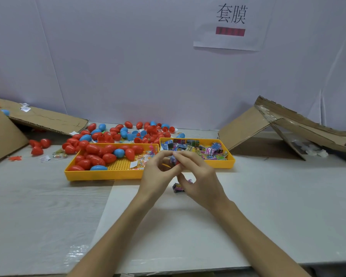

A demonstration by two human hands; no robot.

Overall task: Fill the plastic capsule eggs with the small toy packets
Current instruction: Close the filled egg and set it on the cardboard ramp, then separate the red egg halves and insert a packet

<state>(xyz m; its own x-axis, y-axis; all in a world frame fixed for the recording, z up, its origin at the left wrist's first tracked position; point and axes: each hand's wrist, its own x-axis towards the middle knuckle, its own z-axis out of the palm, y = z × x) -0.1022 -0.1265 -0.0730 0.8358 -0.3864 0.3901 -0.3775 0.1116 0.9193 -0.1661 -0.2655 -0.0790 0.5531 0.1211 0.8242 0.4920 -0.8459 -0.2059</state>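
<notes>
1. Far left, I see a cardboard sheet (pixel 48 118) propped on the table (pixel 48 206), with a few red eggs (pixel 38 145) lying beside it.
2. Behind the trays lies a loose pile of capsule eggs (pixel 128 132), red and blue.
3. The left yellow tray (pixel 100 174) holds closed eggs, mostly red, and some clear packets (pixel 141 159) at its right end.
4. My left hand (pixel 158 170) has its fingers curled, the tips pinching a small blue packet (pixel 173 159) held above the table in front of where the two trays meet.
5. My right hand (pixel 200 176) pinches the same packet from the other side. A sliver of red shows just under it; I cannot tell what it is.
6. A dark packet (pixel 178 186) sits under the right hand's lower fingers. I cannot tell whether it is held or lying on the table.
7. The right yellow tray (pixel 224 163) is filled with printed toy packets (pixel 196 148).
8. Far right stands folded cardboard (pixel 288 124).
</notes>
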